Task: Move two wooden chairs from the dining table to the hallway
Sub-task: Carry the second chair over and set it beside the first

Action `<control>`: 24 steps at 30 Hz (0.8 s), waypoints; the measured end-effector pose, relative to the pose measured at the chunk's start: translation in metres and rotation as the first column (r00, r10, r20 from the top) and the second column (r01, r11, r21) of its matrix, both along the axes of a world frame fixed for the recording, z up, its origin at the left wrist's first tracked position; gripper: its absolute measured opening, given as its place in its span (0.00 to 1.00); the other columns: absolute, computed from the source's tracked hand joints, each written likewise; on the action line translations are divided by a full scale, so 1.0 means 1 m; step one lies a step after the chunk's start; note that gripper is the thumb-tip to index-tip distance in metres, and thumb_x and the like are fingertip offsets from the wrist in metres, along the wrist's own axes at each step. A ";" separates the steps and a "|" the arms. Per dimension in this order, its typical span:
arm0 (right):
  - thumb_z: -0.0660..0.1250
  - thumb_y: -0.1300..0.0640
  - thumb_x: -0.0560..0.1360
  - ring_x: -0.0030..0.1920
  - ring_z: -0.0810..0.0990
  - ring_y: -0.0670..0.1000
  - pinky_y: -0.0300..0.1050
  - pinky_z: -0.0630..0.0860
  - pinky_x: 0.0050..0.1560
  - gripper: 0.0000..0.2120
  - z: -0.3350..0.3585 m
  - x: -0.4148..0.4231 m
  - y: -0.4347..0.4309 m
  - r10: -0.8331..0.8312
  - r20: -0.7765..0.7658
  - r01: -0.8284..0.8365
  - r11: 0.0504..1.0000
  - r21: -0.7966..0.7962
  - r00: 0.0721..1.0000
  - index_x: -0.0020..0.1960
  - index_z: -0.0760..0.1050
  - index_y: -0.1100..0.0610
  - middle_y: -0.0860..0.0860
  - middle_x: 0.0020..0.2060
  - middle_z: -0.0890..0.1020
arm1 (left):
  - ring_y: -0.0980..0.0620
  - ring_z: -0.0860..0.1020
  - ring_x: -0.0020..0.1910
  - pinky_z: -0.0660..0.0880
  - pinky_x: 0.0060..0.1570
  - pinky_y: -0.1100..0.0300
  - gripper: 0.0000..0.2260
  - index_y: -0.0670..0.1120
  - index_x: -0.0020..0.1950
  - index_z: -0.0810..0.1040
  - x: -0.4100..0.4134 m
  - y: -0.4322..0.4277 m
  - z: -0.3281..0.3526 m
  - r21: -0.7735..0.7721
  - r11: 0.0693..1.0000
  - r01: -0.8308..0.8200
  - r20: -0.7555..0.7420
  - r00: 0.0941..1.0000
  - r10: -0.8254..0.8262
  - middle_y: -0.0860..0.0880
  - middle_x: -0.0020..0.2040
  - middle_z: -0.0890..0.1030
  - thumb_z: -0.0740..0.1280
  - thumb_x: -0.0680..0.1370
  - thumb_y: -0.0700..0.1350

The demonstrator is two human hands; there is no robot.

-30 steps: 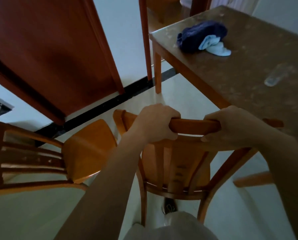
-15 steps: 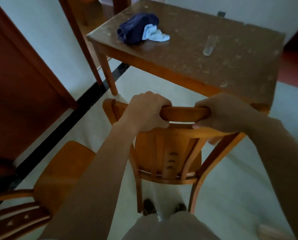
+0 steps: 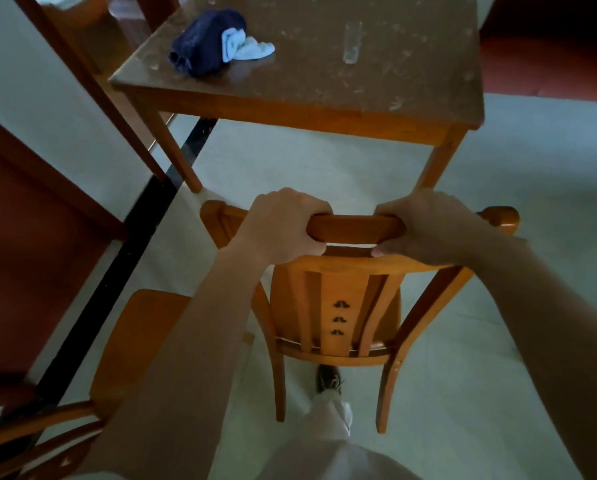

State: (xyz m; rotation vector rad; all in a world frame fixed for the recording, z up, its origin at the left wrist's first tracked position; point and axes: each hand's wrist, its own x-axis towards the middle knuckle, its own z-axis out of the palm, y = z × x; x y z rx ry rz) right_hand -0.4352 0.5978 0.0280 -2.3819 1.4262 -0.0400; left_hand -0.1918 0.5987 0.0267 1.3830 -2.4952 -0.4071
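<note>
Pale floor [image 3: 497, 341] spreads under a wooden dining table [image 3: 324, 109] with a speckled brown top. Just short of it stands a wooden chair [image 3: 338, 306], its back toward the person. A 2nd chair [image 3: 134, 344] sits lower left. Left hand [image 3: 283, 226] and right hand [image 3: 425, 225] both wrap tight around the top rail [image 3: 355, 228]. On the table lie a dark blue cloth [image 3: 203, 39] and a clear glass [image 3: 352, 43].

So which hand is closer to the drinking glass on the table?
Right. The right hand grips the held chair's top rail below and slightly right of the glass; the left hand grips the same rail farther left.
</note>
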 end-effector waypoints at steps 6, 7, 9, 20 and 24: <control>0.73 0.41 0.74 0.35 0.74 0.40 0.45 0.69 0.37 0.11 -0.022 0.008 0.069 -0.056 0.005 0.056 0.998 0.013 0.998 0.45 0.71 0.41 0.42 0.31 0.75 | 0.55 0.76 0.40 0.74 0.46 0.55 0.08 0.52 0.52 0.85 0.007 0.058 -0.013 0.044 0.999 0.024 0.056 0.998 -0.027 0.58 0.38 0.77 0.75 0.75 0.51; 0.73 0.40 0.73 0.34 0.74 0.40 0.44 0.69 0.36 0.11 -0.025 0.009 0.076 -0.065 0.007 0.065 0.998 0.019 0.998 0.45 0.72 0.41 0.42 0.30 0.75 | 0.55 0.76 0.40 0.74 0.47 0.56 0.09 0.52 0.53 0.85 0.008 0.065 -0.016 0.050 0.998 0.023 0.055 0.998 -0.026 0.58 0.39 0.77 0.75 0.75 0.51; 0.73 0.40 0.73 0.33 0.74 0.40 0.43 0.67 0.35 0.11 -0.033 0.017 0.095 -0.086 0.015 0.086 0.996 0.032 0.996 0.44 0.72 0.41 0.42 0.29 0.75 | 0.55 0.77 0.41 0.72 0.46 0.57 0.10 0.52 0.55 0.85 0.015 0.081 -0.022 0.061 0.998 0.034 0.071 0.997 -0.038 0.58 0.40 0.77 0.75 0.75 0.52; 0.72 0.40 0.75 0.35 0.74 0.39 0.45 0.69 0.38 0.10 -0.049 0.087 0.194 -0.166 -0.034 0.168 0.983 0.071 0.986 0.45 0.71 0.40 0.40 0.31 0.76 | 0.54 0.78 0.36 0.70 0.39 0.59 0.06 0.53 0.50 0.84 0.086 0.158 -0.048 0.089 0.987 0.134 0.018 0.991 -0.136 0.56 0.36 0.79 0.73 0.74 0.49; 0.71 0.41 0.76 0.36 0.75 0.39 0.46 0.70 0.40 0.09 -0.048 0.105 0.245 -0.227 -0.077 0.234 0.967 0.097 0.971 0.47 0.72 0.40 0.41 0.31 0.76 | 0.56 0.77 0.32 0.70 0.35 0.61 0.04 0.53 0.48 0.85 0.101 0.196 -0.052 0.090 0.976 0.197 0.006 0.980 -0.198 0.56 0.34 0.79 0.73 0.74 0.48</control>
